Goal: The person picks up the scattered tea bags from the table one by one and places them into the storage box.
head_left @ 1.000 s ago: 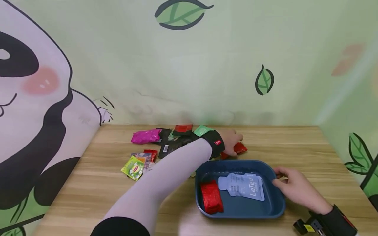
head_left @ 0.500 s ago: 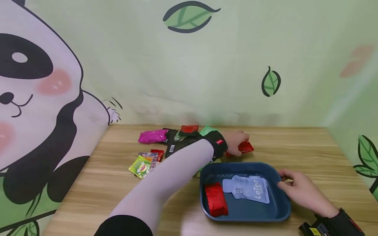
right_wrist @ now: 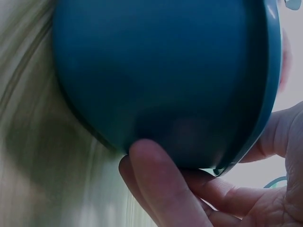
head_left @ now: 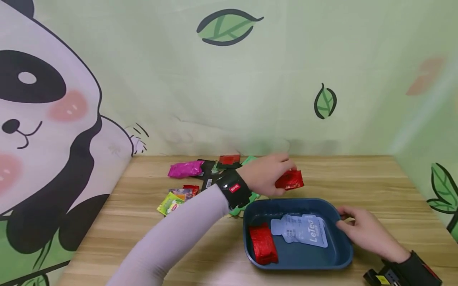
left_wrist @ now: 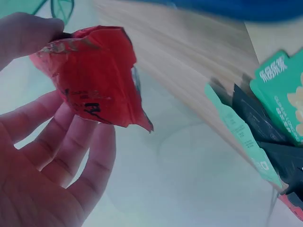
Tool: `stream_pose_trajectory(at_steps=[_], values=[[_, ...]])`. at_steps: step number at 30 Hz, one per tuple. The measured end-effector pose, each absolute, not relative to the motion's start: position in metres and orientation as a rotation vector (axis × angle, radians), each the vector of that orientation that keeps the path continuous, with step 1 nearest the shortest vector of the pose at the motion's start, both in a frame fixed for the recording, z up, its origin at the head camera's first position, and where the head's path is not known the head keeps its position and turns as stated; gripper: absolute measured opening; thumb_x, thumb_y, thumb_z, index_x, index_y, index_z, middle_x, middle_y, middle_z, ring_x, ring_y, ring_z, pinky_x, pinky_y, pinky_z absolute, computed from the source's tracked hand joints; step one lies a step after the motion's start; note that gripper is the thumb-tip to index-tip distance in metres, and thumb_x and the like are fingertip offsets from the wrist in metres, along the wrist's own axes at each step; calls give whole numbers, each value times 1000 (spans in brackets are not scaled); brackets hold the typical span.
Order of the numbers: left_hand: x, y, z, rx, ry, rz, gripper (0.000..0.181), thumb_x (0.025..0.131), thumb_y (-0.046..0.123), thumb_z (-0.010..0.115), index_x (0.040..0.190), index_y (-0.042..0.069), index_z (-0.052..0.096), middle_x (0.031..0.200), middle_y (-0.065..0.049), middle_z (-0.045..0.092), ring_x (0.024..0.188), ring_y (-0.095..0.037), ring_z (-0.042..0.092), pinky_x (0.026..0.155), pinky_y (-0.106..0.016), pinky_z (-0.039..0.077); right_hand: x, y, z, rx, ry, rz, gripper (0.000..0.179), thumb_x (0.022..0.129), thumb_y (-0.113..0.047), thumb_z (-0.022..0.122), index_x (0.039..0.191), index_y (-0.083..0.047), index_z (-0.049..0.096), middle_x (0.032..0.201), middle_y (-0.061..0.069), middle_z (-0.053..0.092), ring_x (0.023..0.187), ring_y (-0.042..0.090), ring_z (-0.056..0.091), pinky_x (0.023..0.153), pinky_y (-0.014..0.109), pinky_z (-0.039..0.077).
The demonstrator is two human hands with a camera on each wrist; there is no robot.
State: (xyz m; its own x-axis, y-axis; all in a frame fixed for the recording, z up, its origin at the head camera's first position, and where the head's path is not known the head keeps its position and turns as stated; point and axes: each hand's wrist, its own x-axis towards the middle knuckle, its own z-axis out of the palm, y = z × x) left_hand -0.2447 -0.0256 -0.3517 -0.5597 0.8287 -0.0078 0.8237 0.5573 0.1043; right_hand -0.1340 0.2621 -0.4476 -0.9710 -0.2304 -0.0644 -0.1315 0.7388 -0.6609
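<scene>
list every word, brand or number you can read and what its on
"LeTea": pale blue pouch in the tray
"GUIHUA", next letters unclear: green packet
Too small or blurred: other print on both, the red packet in the left hand, lime packet, pale green packet, red tag on the wristband

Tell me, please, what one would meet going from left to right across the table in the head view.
A yellow-green packet, a red-and-black packet, the left hand, the red packet it holds, then the right hand at the blue tray's right end.
</scene>
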Motion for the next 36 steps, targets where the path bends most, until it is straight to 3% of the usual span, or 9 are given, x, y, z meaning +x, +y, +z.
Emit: stream_pose_trajectory(at_steps=[18,36], values=[[-176,-19,-366,1606,2610,15,65,81,45,70,137,15,56,110,6,53,91,-4,47,76,-15,41,-137,261,-447,-323,2767,-1055,32,91,-16,64,115,4,66,111,15,68,87,15,63,70,28,51],[-140,6,-382,1617,2489,-119,62,83,54,67,133,19,59,109,8,55,88,-3,48,83,-13,40,-136,266,-447,-310,2759,-1056,36,92,-18,63,118,7,63,113,17,68,89,18,65,71,29,53]])
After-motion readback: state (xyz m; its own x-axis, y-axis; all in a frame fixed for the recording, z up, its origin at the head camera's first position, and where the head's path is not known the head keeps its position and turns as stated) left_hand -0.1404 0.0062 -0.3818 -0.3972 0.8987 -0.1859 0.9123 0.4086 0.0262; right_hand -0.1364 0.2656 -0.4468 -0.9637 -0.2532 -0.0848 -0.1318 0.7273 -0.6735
